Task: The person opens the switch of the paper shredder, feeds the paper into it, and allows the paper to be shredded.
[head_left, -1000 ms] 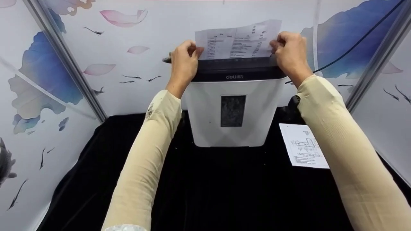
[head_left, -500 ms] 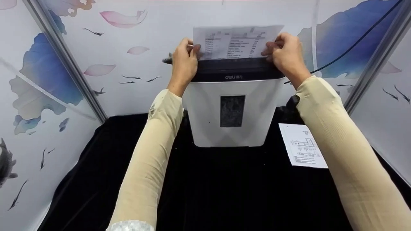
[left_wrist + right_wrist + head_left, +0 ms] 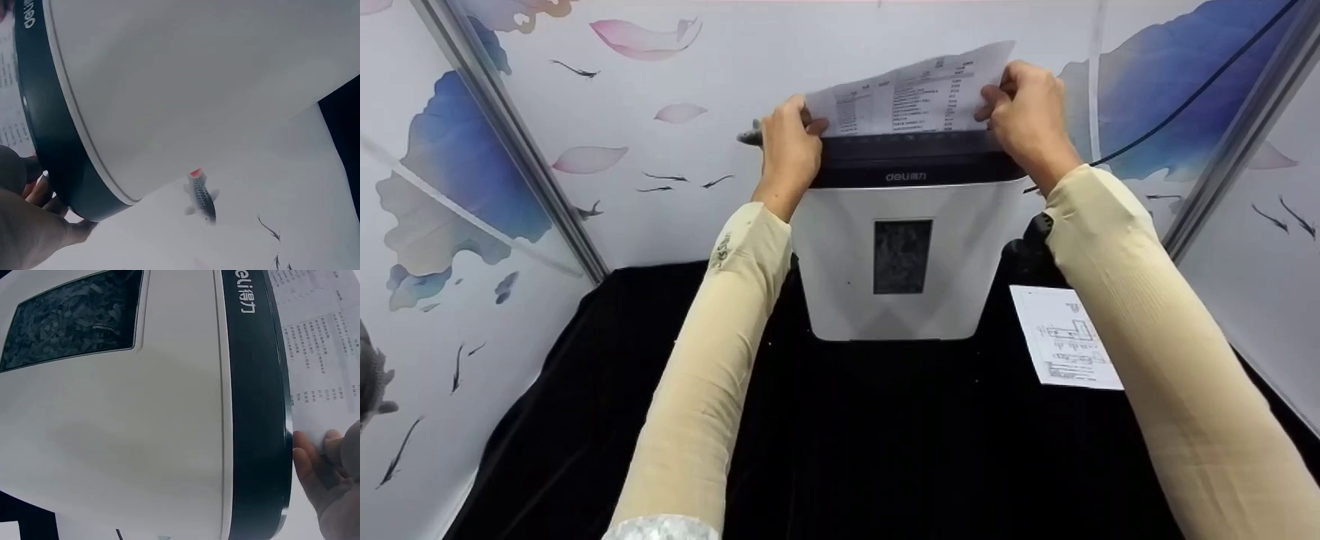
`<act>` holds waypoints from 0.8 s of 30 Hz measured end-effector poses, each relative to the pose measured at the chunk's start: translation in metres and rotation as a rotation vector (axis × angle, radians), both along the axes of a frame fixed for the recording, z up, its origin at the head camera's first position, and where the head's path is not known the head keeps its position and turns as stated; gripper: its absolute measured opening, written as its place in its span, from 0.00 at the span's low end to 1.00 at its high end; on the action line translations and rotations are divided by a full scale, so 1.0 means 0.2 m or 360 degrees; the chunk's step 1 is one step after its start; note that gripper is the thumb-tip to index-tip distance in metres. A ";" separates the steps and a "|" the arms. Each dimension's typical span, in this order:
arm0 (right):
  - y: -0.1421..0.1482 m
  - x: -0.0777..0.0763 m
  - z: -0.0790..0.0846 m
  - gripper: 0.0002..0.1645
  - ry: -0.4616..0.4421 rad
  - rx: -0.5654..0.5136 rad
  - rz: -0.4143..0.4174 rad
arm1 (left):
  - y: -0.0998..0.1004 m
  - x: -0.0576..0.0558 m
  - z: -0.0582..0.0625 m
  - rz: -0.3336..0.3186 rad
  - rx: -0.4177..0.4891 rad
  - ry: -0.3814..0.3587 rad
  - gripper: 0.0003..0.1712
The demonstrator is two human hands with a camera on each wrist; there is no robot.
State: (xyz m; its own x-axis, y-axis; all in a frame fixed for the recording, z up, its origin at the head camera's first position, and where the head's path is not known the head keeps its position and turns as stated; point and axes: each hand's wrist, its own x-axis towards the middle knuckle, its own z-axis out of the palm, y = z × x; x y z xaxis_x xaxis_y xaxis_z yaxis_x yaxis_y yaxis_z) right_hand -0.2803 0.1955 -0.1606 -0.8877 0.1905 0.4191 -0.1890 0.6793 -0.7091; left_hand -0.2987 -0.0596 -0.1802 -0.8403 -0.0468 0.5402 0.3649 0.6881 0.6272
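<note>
A printed sheet of paper (image 3: 919,94) stands above the dark top of a white paper shredder (image 3: 840,255), its lower edge at the lid. The sheet leans, its right corner higher than its left. My left hand (image 3: 791,150) pinches the left edge between thumb and fingers, close to the lid's left end. On the other side, my right hand (image 3: 1031,120) pinches the right edge, a little higher. The right wrist view shows the right fingers (image 3: 310,475) near the shredder's dark lid (image 3: 259,427). Whether the paper's lower edge is inside the slot is hidden.
Paper scraps show behind the shredder's small window (image 3: 902,256). Another printed sheet (image 3: 1061,337) lies on the black cloth (image 3: 900,435), partly under my right forearm in view. A black cable (image 3: 1192,101) runs along the patterned back wall (image 3: 735,45).
The sheet was tilted, then lay level half a second ago; now its right side has risen again and its left corner has dropped. The right hand has moved slightly up.
</note>
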 end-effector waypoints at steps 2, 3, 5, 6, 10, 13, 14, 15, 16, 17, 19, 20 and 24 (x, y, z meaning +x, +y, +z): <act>0.00 0.00 0.00 0.13 0.0017 -0.0015 -0.0001 | 0.00 0.00 0.01 0.0004 0.0010 0.0008 0.10; 0.01 0.00 -0.01 0.11 0.0041 -0.0022 -0.0004 | 0.00 0.00 0.01 0.0007 0.0017 0.0014 0.09; 0.01 0.00 -0.01 0.08 0.0098 -0.0041 -0.0008 | -0.01 0.01 0.02 0.0000 0.0064 0.0042 0.09; 0.01 0.00 -0.02 0.08 0.0124 -0.0058 -0.0005 | -0.01 0.01 0.02 -0.0002 0.0092 0.0067 0.09; 0.00 0.00 -0.02 0.07 0.0207 -0.0143 0.0021 | -0.02 0.02 0.03 -0.0044 0.0224 0.0142 0.10; 0.00 0.00 -0.02 0.08 0.0283 -0.0219 0.0054 | -0.03 0.03 0.05 -0.0060 0.0291 0.0188 0.10; -0.01 0.01 -0.02 0.08 0.0316 -0.0243 0.0068 | -0.03 0.04 0.05 -0.0062 0.0308 0.0203 0.11; -0.01 0.01 -0.02 0.07 0.0353 -0.0275 0.0082 | -0.03 0.04 0.06 -0.0059 0.0323 0.0215 0.11; -0.01 0.01 -0.01 0.06 0.0389 -0.0320 0.0103 | -0.03 0.05 0.07 -0.0058 0.0340 0.0224 0.11; -0.01 0.01 -0.01 0.05 0.0422 -0.0376 0.0129 | -0.03 0.05 0.07 -0.0063 0.0354 0.0229 0.12; 0.00 0.01 0.00 0.05 0.0476 -0.0488 0.0180 | -0.04 0.05 0.07 -0.0087 0.0395 0.0218 0.13; 0.00 0.01 0.00 0.05 0.0497 -0.0538 0.0204 | -0.04 0.05 0.06 -0.0098 0.0412 0.0204 0.14; -0.01 0.02 0.01 0.07 0.0531 -0.0670 0.0282 | -0.06 0.05 0.02 -0.0135 0.0499 0.0141 0.18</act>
State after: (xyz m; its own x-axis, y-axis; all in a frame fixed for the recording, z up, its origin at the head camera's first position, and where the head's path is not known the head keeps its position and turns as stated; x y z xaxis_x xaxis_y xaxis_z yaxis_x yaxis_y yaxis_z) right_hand -0.2772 0.1930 -0.1586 -0.7538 0.2617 0.6027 -0.5349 0.2884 -0.7942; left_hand -0.2879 -0.0725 -0.1759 -0.7988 -0.1542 0.5815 0.4750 0.4314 0.7670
